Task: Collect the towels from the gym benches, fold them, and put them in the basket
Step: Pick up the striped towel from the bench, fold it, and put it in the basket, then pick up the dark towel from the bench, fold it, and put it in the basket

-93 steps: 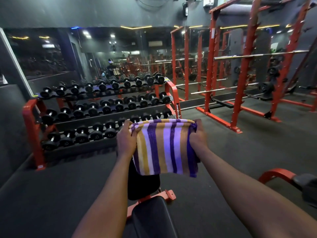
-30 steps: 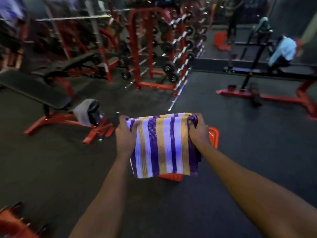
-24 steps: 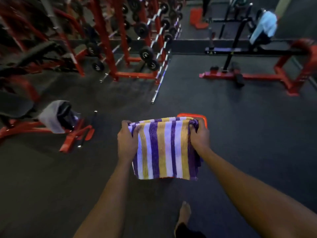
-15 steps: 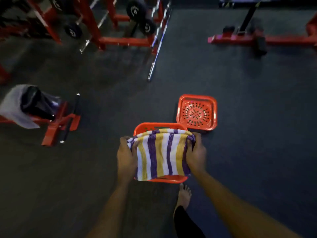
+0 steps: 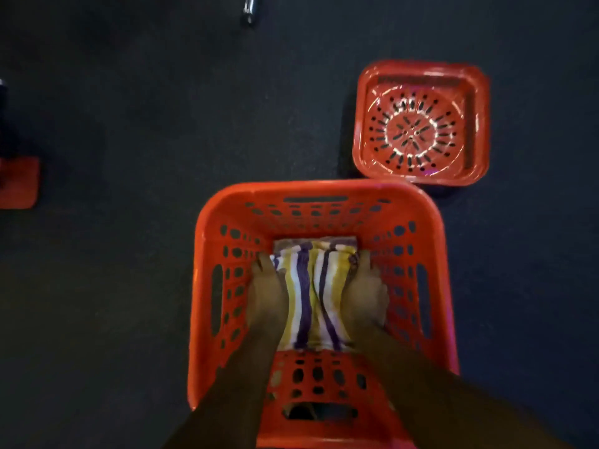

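A folded towel (image 5: 312, 293) with purple, yellow and white stripes lies deep inside the orange plastic basket (image 5: 319, 197), which stands on the dark floor right below me. My left hand (image 5: 269, 291) grips the towel's left edge and my right hand (image 5: 364, 294) grips its right edge, both reaching down inside the basket. The edge of another cloth (image 5: 316, 242) shows under the towel at the far side. The basket's bottom is hidden by the towel and my arms.
The basket's orange perforated lid (image 5: 421, 121) lies flat on the floor just beyond the basket's far right corner. An orange bench foot (image 5: 17, 181) sits at the left edge. The tip of a steel bar (image 5: 249, 8) shows at the top.
I turned from the dumbbell rack, walked to the basket with the towel held up in both hands, bent over it and lowered the towel down inside.
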